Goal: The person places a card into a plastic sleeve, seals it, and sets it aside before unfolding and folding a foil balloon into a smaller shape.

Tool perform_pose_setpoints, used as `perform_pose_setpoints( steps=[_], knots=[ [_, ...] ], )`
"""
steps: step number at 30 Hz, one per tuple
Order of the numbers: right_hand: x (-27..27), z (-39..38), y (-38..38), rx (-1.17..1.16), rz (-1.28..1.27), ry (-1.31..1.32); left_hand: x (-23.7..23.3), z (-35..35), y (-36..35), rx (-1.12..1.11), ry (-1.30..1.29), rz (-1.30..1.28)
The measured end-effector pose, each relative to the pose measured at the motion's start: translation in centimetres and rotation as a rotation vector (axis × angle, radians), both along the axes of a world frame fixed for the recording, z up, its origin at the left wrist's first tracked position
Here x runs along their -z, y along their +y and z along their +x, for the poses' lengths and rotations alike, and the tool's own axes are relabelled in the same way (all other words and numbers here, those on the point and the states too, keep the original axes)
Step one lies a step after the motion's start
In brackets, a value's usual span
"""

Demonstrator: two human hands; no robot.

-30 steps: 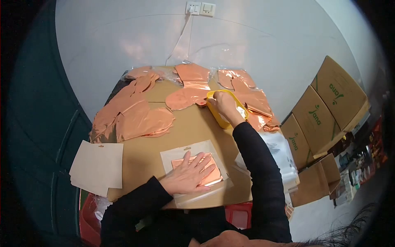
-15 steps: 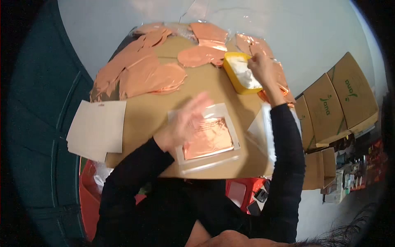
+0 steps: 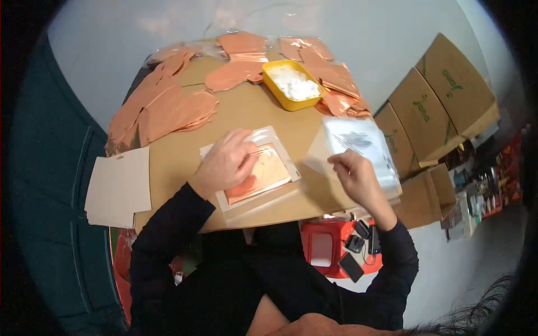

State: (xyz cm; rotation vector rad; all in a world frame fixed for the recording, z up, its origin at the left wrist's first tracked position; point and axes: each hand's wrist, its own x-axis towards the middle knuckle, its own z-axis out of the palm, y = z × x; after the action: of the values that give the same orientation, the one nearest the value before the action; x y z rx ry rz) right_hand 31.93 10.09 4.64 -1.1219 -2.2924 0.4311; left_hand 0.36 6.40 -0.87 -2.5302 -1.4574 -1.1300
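A clear plastic bag lies in front of me on the cardboard-covered table, with a folded copper-coloured foil piece inside it. Over the bag's left side is my left hand, its fingers loosely bent and apart, nothing visible in them. My right hand is pinched closed at the near side of a stack of printed clear plastic bags. Whatever its fingertips hold, if anything, is too small to make out. A yellow tub of small white pieces stands farther back.
Copper-coloured foil cutouts are piled along the table's left and back. White cards are stacked at the left edge. Cardboard boxes stand to the right. Below the table's front is a red stool with small devices on it.
My right hand has come from the yellow tub down toward me, beside the stack of plastic bags. My left hand has bent its fingers over the foil bag. The view has shifted slightly.
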Motion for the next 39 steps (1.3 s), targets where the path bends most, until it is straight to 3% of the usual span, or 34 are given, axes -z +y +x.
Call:
perform_pose_setpoints(
  steps=[4,7,14,23,39],
  knots=[
    [1.8,0.9,-4.0,0.003,0.057,0.000,-0.4,2.9,-0.6,0.179,0.217,-0.076],
    [3.8,0.6,-5.1,-0.029,0.159,0.045,0.2,4.3,-0.8,0.146,0.296,-0.234],
    [7.0,0.2,-5.1,-0.075,0.231,0.061,2.1,4.4,-0.6,0.144,0.175,-0.261],
    [6.7,-0.3,-5.6,-0.096,0.232,-0.194,2.0,4.8,-0.9,0.113,0.248,-0.252],
    [7.2,-2.4,-5.6,-0.065,0.324,-0.173,2.6,4.7,-1.3,0.097,0.256,-0.117]
  ],
)
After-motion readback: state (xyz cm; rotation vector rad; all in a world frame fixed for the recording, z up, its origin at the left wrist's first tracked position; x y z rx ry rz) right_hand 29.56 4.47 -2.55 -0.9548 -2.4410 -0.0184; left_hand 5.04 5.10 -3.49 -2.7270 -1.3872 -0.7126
